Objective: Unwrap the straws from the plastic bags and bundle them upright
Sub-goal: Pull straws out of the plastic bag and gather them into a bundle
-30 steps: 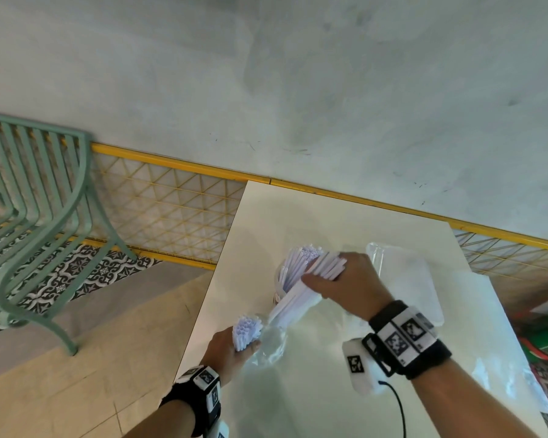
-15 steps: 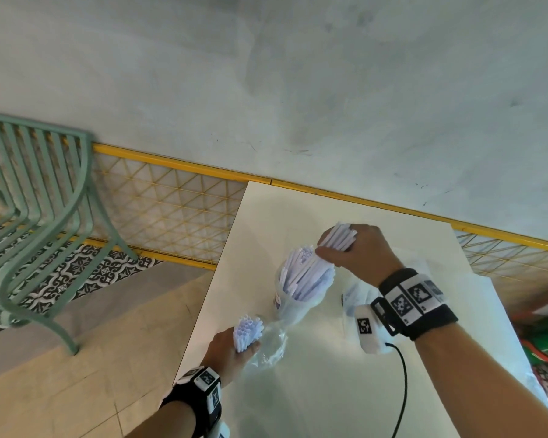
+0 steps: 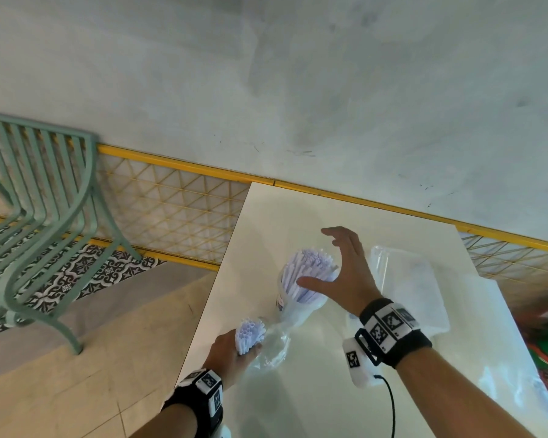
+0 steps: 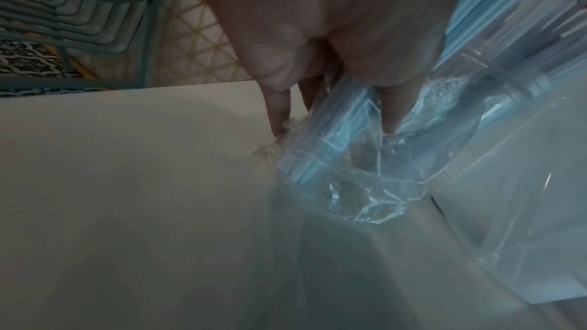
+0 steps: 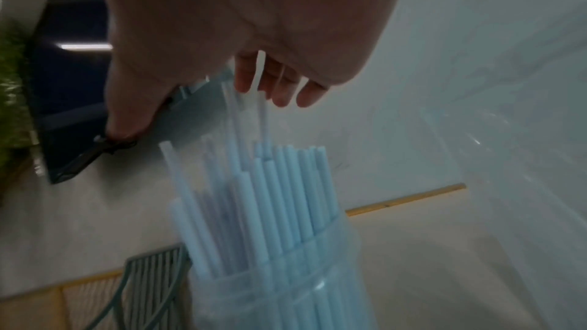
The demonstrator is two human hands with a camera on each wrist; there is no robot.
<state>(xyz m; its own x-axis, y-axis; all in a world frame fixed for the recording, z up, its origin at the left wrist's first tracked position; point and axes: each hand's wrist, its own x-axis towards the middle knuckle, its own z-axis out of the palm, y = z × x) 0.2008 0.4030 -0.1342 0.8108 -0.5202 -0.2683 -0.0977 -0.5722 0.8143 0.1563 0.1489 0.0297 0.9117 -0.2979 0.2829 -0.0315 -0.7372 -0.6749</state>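
A clear cup [image 3: 293,306] stands mid-table, packed with upright white straws [image 3: 310,268], which look pale blue in the right wrist view [image 5: 286,197]. My right hand [image 3: 336,263] hovers over their tops, fingers spread, holding nothing. Near the table's left edge my left hand [image 3: 234,349] grips a smaller straw bundle [image 3: 249,331] still partly inside a crumpled clear plastic bag [image 3: 271,346]. In the left wrist view, the left hand's fingers [image 4: 394,114] curl round the bag [image 4: 365,172] and straws.
An empty clear bag [image 3: 408,289] lies to the right on the white table [image 3: 298,216]. More clear plastic [image 3: 513,390] lies by the right edge. A green metal chair [image 3: 38,222] stands on the floor at left. A grey wall backs the table.
My right hand carried a handful of straws up from the bag, set them into the cup and let go. It now hovers open over them. The left hand has stayed put.
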